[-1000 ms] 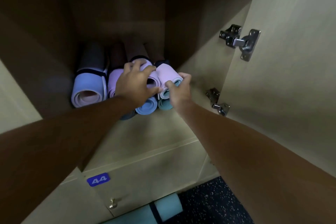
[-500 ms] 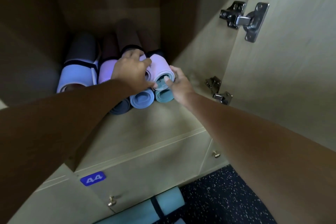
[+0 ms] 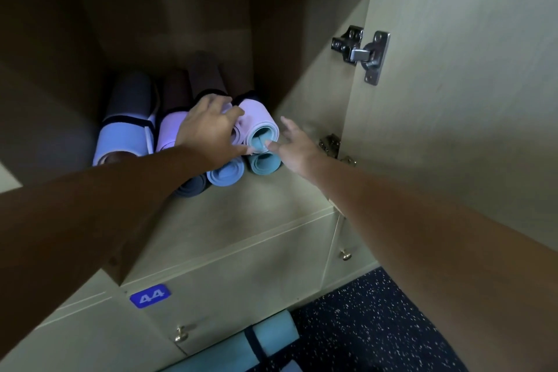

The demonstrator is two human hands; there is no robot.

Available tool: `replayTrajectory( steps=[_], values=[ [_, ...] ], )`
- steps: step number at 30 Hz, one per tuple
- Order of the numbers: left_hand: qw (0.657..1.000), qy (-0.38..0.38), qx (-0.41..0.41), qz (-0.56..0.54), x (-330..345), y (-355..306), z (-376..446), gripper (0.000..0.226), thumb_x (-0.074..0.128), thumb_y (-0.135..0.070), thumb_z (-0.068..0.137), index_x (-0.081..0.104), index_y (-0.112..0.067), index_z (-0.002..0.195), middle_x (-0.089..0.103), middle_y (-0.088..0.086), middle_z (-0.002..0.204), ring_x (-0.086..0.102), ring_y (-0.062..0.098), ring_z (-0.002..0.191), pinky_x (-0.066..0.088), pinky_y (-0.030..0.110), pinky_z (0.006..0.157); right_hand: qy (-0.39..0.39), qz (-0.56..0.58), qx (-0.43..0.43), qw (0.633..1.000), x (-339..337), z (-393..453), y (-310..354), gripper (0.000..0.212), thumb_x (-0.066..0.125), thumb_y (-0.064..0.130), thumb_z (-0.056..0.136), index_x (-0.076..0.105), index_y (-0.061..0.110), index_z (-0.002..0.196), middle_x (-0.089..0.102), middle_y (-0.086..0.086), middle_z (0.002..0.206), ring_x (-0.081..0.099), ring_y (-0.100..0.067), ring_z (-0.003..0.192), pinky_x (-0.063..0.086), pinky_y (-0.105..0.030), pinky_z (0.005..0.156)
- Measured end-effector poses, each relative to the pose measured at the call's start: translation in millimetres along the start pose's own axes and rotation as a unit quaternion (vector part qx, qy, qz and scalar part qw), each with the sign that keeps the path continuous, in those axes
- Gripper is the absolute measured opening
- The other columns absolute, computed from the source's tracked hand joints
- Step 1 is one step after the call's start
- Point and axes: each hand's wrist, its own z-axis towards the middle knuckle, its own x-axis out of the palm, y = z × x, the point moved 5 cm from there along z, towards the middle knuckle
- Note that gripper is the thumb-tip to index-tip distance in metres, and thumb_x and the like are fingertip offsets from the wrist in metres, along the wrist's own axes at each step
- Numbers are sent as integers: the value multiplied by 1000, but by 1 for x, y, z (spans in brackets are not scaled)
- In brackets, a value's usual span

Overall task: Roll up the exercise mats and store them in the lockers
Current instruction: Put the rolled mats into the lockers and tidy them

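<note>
While both arms reach into the open wooden locker (image 3: 305, 199), most of the job looks done. Six rolled foam mats lie side by side and stacked on the locker floor, their round ends facing out. On the far left is a fat pale blue rolled mat with a black strap (image 3: 120, 133). Next to it is a pale purple rolled mat (image 3: 169, 130). In front, at the bottom, sit a dark grey rolled mat (image 3: 193, 187), a light blue rolled mat (image 3: 226, 174) and a teal rolled mat (image 3: 264, 162). On top of the teal one rests a lilac rolled mat with a teal inside (image 3: 259, 127).

The left hand (image 3: 208, 130) lies over the top of the stack with its fingers spread and bent a little. It touches the mats, and I cannot see it squeeze any of them. The right hand (image 3: 297, 146) is flat with straight fingers, and one fingertip touches the end of the lilac mat. It holds nothing. I think the hands are just pushing that mat into place.

The pale wooden locker door (image 3: 459, 130) stands open on the right, with a shiny metal hinge (image 3: 362, 53) on it. Below is a shut drawer with a blue number tag reading 44 (image 3: 150, 296).

One more teal rolled mat with a black strap (image 3: 241, 347) lies on the dark speckled floor (image 3: 362, 317) below. I think that one has to be put away, and then the door shut.
</note>
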Motion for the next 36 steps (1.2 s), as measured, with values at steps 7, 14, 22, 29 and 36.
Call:
replayTrajectory(
  steps=[7, 14, 22, 29, 36],
  values=[
    [999, -40, 25, -17, -22, -5, -54, 55, 85, -43, 76, 68, -12, 118, 62, 12, 119, 56, 40, 107, 45, 48, 92, -28, -6, 3, 1000, -18, -41, -1, 73, 75, 29, 92, 38, 19, 154, 51, -7, 147, 48, -20, 136, 38, -37, 115],
    [997, -57, -2, -60, -56, -21, -128, 48, 85, -40, 78, 69, -14, 117, 64, 8, 113, 58, 37, 104, 47, 47, 87, -35, -7, 4, 999, -36, -113, 6, 48, 73, 26, 93, 54, 19, 136, 60, -1, 113, 62, -21, 108, 52, -41, 99],
    [991, -37, 8, -129, -77, -59, -224, 41, 82, -38, 83, 68, -15, 114, 64, 4, 110, 59, 31, 103, 54, 43, 82, 4, -2, 28, 1000, -20, -219, -14, 34, 73, 34, 92, 58, 33, 122, 68, 7, 111, 67, -20, 108, 53, -49, 102],
    [986, 39, 2, -163, -45, -87, -301, 43, 78, -41, 83, 68, -15, 116, 66, 2, 115, 58, 27, 108, 54, 43, 86, 89, -50, 88, 991, 9, -291, -65, 44, 69, 32, 96, 56, 21, 136, 65, 6, 118, 63, -18, 113, 50, -47, 105],
    [974, 118, -51, -186, 20, -97, -336, 41, 78, -44, 84, 67, -19, 116, 65, 1, 117, 56, 25, 113, 52, 42, 89, 98, -10, 179, 979, 37, -315, -142, 39, 74, 18, 93, 60, 9, 128, 69, 0, 107, 64, -18, 107, 51, -40, 100]
  ],
)
